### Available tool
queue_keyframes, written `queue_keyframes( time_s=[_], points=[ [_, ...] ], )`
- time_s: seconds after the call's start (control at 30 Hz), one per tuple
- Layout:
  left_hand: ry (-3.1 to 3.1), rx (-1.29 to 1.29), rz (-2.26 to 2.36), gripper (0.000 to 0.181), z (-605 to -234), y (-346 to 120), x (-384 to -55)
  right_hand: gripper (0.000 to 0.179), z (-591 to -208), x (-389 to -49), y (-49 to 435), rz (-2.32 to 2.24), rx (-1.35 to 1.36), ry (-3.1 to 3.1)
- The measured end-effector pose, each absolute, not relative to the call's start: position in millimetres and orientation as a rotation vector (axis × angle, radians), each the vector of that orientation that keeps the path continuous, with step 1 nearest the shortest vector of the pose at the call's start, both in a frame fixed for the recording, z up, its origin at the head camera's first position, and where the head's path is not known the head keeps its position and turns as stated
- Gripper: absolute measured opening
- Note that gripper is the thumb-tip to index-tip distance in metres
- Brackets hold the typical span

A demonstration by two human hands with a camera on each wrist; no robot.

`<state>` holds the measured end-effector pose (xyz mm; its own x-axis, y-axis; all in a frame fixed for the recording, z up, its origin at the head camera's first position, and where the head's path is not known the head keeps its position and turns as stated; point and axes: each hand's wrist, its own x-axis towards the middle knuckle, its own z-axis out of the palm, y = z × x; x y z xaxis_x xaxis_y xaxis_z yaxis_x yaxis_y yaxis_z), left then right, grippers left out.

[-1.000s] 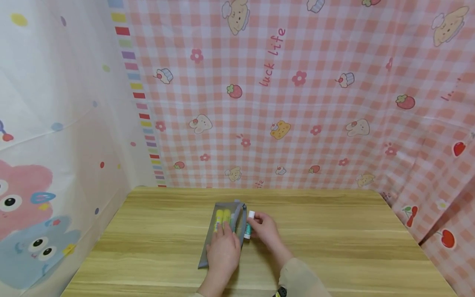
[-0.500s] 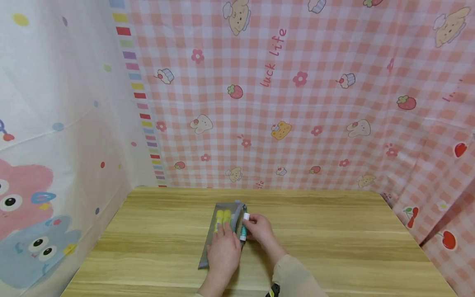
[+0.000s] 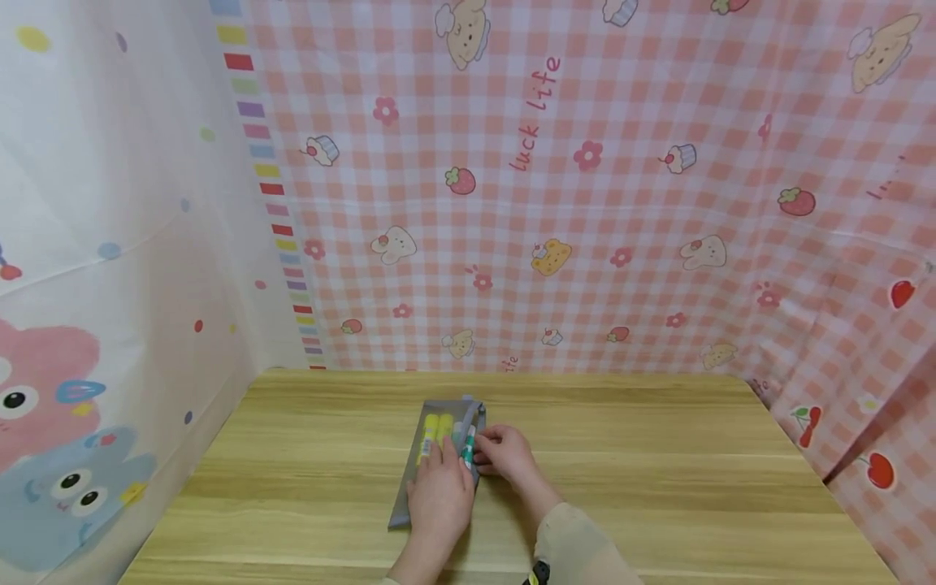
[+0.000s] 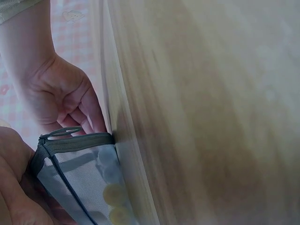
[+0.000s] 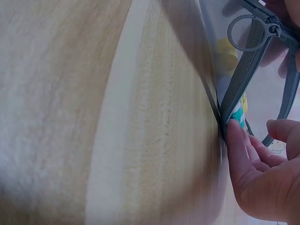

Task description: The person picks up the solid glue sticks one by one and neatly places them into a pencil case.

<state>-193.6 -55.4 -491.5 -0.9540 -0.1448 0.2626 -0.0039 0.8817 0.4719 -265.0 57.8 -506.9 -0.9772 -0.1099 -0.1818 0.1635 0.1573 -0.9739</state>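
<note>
A grey mesh zip pouch (image 3: 407, 496) lies on the table with its zipped side unfastened. My left hand (image 3: 443, 496) holds it, fingers over the mesh and thumb by the opening. Two yellow sticks (image 3: 428, 431) like glue sticks show through the mesh. A white-and-teal glue stick (image 3: 469, 445) lies inside the opening; its teal part (image 5: 238, 116) shows past the zip in the right wrist view. My right hand (image 3: 509, 455) touches the glue stick at the opening. In the right wrist view, the right thumb (image 5: 281, 129) stands apart from the fingers (image 5: 236, 140).
The wood-grain table (image 3: 658, 479) spreads around the pouch. A pink checked curtain (image 3: 570, 203) hangs behind, and a white printed curtain (image 3: 161, 244) at the left. A ring-shaped zip pull (image 5: 229, 35) hangs from the pouch's zip.
My right hand has moved left and carried the white-and-teal glue stick from beside the pouch into its opening, then loosened its pinch. The left hand stays on the pouch.
</note>
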Motion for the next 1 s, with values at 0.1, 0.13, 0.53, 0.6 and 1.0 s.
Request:
queue_keyframes(
  time_s=[0.1,0.13,0.53,0.6,1.0],
  points=[
    [-2.755,0.102,-0.688,0.043,-491.6,-55.9,-192.9,0.029,-505.7,-263.1,58.1,-1.915,0.045,2.199],
    [-2.754,0.098,-0.688,0.043,-491.4,-56.0,-192.8,0.029,-505.9,-262.6,58.1,-1.920,0.039,2.190],
    [-2.811,0.080,-0.631,0.043,-491.5,-56.1,-193.2,0.034,-505.3,-257.0,68.4,-1.984,0.009,2.136],
    [-2.822,0.067,-0.617,0.044,-492.4,-56.1,-193.3,0.035,-504.7,-255.0,72.9,-2.006,-0.002,2.135],
    [-2.880,-0.027,-0.549,0.042,-495.2,-57.5,-190.8,0.030,-498.2,-242.0,104.1,-2.026,-0.034,2.266]
  ],
)
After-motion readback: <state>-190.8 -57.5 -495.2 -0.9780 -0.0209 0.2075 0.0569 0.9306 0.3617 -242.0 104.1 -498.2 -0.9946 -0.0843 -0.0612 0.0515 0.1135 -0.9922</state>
